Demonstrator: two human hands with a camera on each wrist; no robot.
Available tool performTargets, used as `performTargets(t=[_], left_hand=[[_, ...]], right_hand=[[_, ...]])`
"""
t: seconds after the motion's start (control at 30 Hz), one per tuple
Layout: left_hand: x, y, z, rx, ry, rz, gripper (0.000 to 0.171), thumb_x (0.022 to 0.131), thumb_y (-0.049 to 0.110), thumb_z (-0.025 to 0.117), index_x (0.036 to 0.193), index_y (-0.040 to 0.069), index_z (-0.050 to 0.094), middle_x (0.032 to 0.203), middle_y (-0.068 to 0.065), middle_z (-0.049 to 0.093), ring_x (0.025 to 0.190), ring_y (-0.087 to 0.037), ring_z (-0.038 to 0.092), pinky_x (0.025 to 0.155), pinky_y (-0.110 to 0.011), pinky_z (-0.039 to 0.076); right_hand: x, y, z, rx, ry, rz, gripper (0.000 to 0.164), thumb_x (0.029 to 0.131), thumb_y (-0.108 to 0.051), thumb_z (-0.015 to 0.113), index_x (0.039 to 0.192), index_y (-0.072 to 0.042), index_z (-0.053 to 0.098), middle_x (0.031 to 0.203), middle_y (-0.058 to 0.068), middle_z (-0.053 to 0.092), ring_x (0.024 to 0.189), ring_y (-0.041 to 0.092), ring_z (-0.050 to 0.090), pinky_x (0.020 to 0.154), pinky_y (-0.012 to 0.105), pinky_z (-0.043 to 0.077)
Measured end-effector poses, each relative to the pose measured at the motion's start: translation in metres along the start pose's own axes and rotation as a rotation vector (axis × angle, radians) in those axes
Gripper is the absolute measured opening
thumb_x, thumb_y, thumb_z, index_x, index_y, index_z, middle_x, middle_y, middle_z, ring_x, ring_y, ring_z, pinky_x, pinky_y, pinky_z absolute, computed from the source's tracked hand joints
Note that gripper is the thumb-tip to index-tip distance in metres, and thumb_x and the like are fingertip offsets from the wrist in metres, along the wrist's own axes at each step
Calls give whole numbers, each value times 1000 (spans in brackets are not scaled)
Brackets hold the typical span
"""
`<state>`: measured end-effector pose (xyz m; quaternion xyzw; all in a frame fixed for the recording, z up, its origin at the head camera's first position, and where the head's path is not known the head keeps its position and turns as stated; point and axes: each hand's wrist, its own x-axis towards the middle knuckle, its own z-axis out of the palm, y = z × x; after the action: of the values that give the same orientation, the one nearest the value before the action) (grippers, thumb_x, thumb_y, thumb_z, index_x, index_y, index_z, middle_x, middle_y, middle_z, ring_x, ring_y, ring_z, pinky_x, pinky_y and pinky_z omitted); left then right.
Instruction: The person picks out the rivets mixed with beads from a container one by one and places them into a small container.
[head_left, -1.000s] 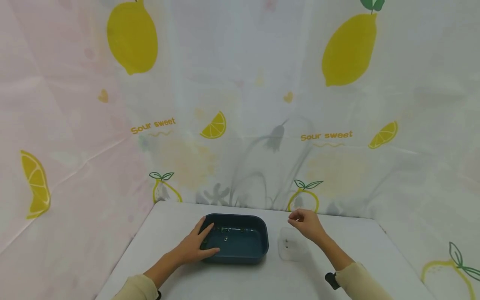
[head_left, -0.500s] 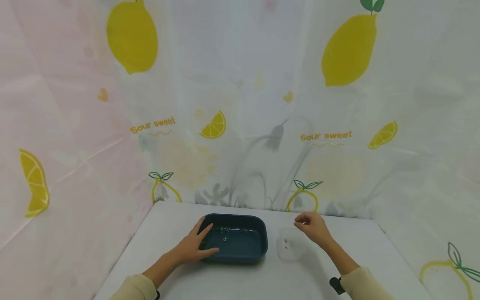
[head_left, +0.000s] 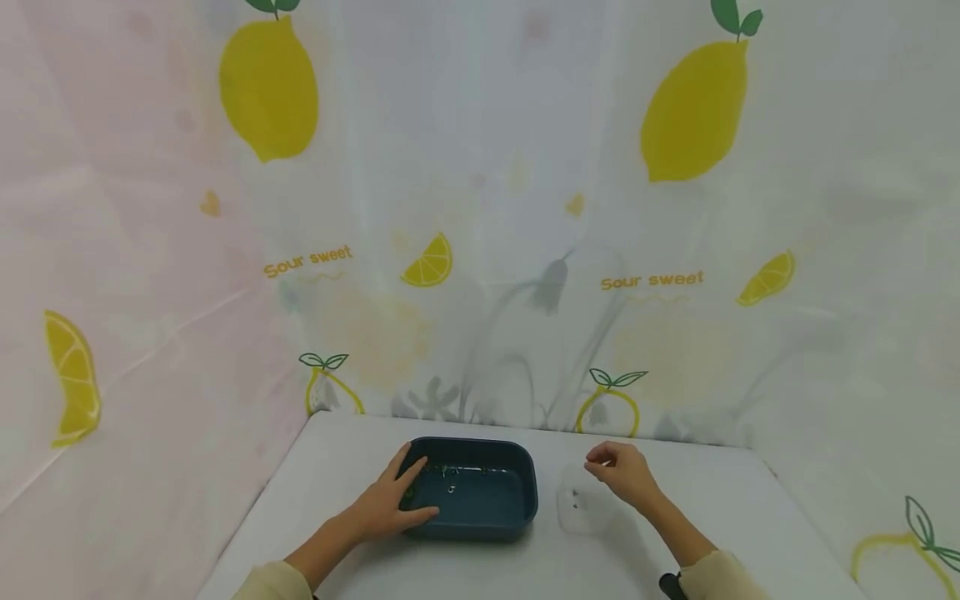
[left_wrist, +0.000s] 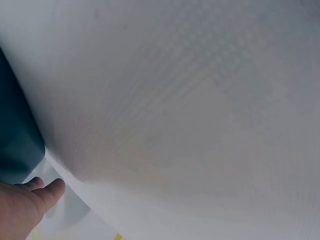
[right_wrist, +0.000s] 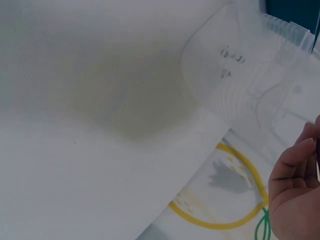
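Note:
A dark blue rectangular tub (head_left: 491, 508) stands on the white table, with several tiny shiny pieces (head_left: 451, 489) on its floor. Over its left side my left hand (head_left: 382, 504) rests with fingers spread and straight, reaching past the rim. To the tub's right, a clear shallow plastic container (right_wrist: 210, 67) holds a few small metallic bits (right_wrist: 232, 56). My right hand (head_left: 624, 475) hovers beside the container's far right, thumb and fingertips drawn together. In the right wrist view that hand is cut by the frame edge; I cannot tell what lies between the fingertips.
A white tabletop (head_left: 420, 575) lies under everything. Behind it and along both sides hangs a pale cloth backdrop (head_left: 487, 208) printed with lemons. The left wrist view shows mostly table surface (left_wrist: 190, 130) beside the tub.
My right hand has shifted slightly right and nearer, fingertips still together. My left hand stays on the tub. The whole head view has tipped slightly, moving the scene down.

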<state>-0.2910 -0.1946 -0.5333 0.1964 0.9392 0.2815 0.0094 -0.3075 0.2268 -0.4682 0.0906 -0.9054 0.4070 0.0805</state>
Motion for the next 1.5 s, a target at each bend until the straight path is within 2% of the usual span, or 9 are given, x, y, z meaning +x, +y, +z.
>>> performTargets(t=[0.2, 0.37, 0.63, 0.87, 1.13, 1.5], left_hand=[[-2, -2, 0, -5, -31, -7, 94, 84, 69, 63, 156, 16, 33, 166, -19, 5, 136, -48, 42, 97, -65, 43], [-3, -1, -2, -10, -5, -16, 95, 83, 70, 63, 155, 16, 33, 166, -19, 6, 135, -48, 43, 97, -65, 43], [-2, -2, -2, -3, 2, -10, 94, 83, 67, 65, 155, 14, 35, 165, -20, 8, 136, -50, 40, 98, -66, 43], [2, -1, 2, 23, -4, -6, 94, 82, 71, 62, 155, 18, 35, 166, -18, 7, 135, -47, 44, 97, -63, 44], [-1, 2, -4, 18, 0, 3, 94, 83, 67, 65, 154, 14, 35, 165, -22, 8, 131, -49, 47, 95, -63, 45], [2, 2, -5, 15, -7, -12, 94, 82, 70, 64, 155, 17, 35, 166, -19, 8, 133, -47, 46, 97, -64, 44]], right_hand=[[0, 3, 2, 19, -24, 46, 5, 86, -8, 74, 89, -5, 72, 82, 3, 72, 67, 8, 61, 59, 23, 50], [7, 0, 0, 31, 9, 28, 5, 86, -7, 74, 89, -4, 72, 83, 5, 72, 67, 10, 62, 59, 23, 50], [5, 0, -2, 55, -36, 20, 7, 87, -11, 74, 90, -5, 72, 85, 6, 72, 63, 8, 60, 51, 25, 49], [2, 5, 1, 48, -29, -1, 6, 86, -8, 75, 90, -3, 72, 86, 8, 72, 65, 8, 61, 57, 23, 50], [4, 4, 3, 68, -39, -52, 7, 86, -8, 74, 91, -2, 71, 85, 9, 72, 66, 10, 63, 59, 23, 51], [0, 8, 6, 71, -39, -10, 8, 86, -9, 75, 91, -3, 72, 86, 7, 72, 67, 9, 61, 59, 22, 50]])
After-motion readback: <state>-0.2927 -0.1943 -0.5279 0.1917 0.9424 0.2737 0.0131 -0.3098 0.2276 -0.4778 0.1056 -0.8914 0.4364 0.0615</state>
